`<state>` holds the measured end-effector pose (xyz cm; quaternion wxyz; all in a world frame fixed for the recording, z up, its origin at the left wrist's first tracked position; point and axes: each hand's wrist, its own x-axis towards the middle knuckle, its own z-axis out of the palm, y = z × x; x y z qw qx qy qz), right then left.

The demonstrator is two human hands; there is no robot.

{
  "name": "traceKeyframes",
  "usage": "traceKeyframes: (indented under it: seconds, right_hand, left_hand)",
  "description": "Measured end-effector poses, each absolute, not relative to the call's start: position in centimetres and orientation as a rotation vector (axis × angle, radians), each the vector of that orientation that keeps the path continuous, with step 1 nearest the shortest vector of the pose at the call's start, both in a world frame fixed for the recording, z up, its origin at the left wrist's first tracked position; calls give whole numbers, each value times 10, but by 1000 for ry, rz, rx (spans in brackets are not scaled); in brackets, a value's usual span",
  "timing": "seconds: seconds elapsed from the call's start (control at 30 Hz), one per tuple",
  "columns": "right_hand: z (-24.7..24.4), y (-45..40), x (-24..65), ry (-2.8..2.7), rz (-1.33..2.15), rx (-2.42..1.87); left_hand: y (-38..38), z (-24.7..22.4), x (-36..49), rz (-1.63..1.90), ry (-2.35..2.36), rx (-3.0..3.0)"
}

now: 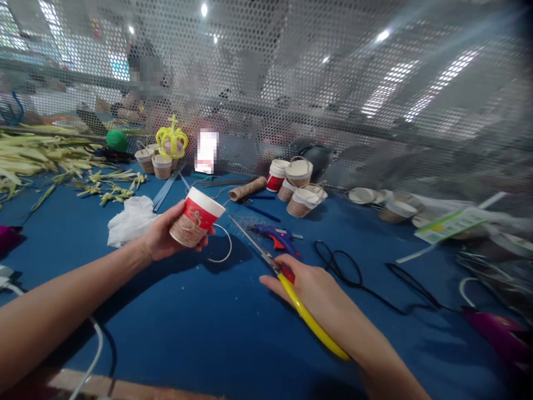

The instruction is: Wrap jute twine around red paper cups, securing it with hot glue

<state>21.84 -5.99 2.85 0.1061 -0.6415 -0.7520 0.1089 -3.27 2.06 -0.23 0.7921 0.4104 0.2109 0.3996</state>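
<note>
"Where could a hand slip through, from where we're standing?"

"Near middle of the blue table (187, 339), between the left hand (170, 233) and right hand (314, 283). Just a few specks there."

"And straight on, to the far side?"

"Tighter. The raised cup (197, 216) hangs over the left, the scissors (306, 316) slant across, and the glue gun (277, 236) sits just beyond. Farther back, the brown roll (247, 190) and little buckets (303, 201) crowd up to the mesh screen (250, 94)."

"Round the right?"

"Looped black cord (339, 269) there, but open table nearer."
</note>
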Motion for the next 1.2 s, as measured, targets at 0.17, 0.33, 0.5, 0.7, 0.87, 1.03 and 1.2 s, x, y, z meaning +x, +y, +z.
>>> traceKeyframes:
  seconds: [0.17, 0.33, 0.5, 0.7, 0.87, 1.03, 1.2]
  right_hand:
    - [29, -64, 231, -2294, 332, -2001]
    - [31, -68, 234, -2436, 290, -2209]
    - [32, -69, 248, -2418, 345, -2378]
    - [48, -64, 243, -2579, 75, -2375]
    - [47, -47, 181, -2721, -12, -1865]
    - [23, -28, 138, -2813, 41, -1714]
    - [19, -31, 144, -2901, 123, -1587]
  left_hand:
    - [23, 1, -31, 949, 673, 881]
    - [23, 5, -32, 1024, 722, 920]
    - [20, 1, -27, 1025, 752, 969]
    - [22, -2, -27, 1104, 693, 961]
    - [20, -3, -26, 1135, 692, 1003]
    - [18, -6, -22, 1216, 674, 1066]
    - [19, -9, -22, 1239, 694, 1094]
